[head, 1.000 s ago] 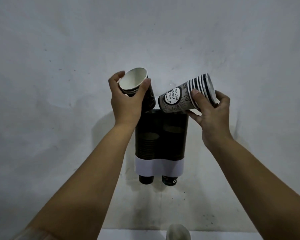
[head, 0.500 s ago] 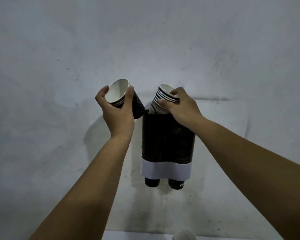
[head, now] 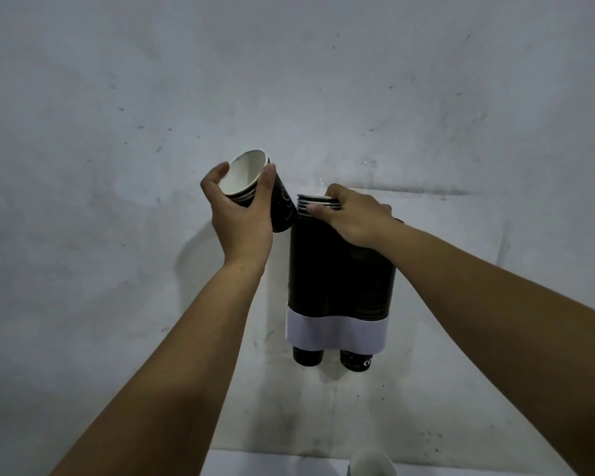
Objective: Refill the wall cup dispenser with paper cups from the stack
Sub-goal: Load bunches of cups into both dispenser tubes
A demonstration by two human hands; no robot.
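A dark two-tube cup dispenser (head: 337, 269) with a white band hangs on the grey wall. Two black cup bottoms (head: 308, 356) poke out below it. My right hand (head: 354, 218) presses on a short stack of nested cups (head: 315, 203); only their white rims show above the dispenser's top left opening. My left hand (head: 241, 214) holds a second small stack of black paper cups (head: 255, 187), tilted with the white inside facing me, just left of the dispenser's top.
A white surface (head: 272, 465) shows at the bottom edge with the rim of another cup (head: 371, 463) on it. The wall around the dispenser is bare, marked plaster.
My right hand turned its cup stack upright and pushed it down into the dispenser until only the rims show. My left hand stayed beside the dispenser with its cups.
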